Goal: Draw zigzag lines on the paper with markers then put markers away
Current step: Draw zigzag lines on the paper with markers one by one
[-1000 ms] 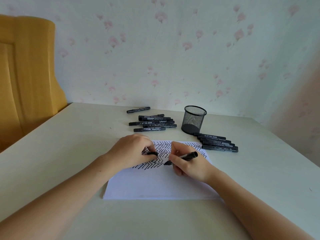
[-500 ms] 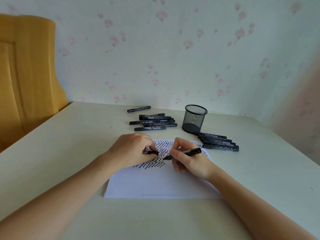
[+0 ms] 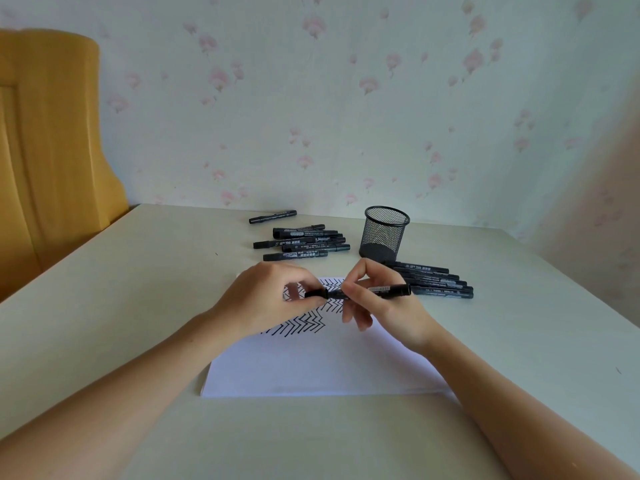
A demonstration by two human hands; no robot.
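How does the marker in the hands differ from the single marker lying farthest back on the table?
The held marker is off the table, gripped by the right hand, its left end meeting the left hand's cap; the lone marker lies untouched. The held one is over the paper; the lone one isn't. Both are black.

Both forearms reach forward, converging. The left hand (image 3: 273, 299) curls its fingers in a pinch; the right hand (image 3: 375, 301) pinches likewise, fingertips nearly meeting.
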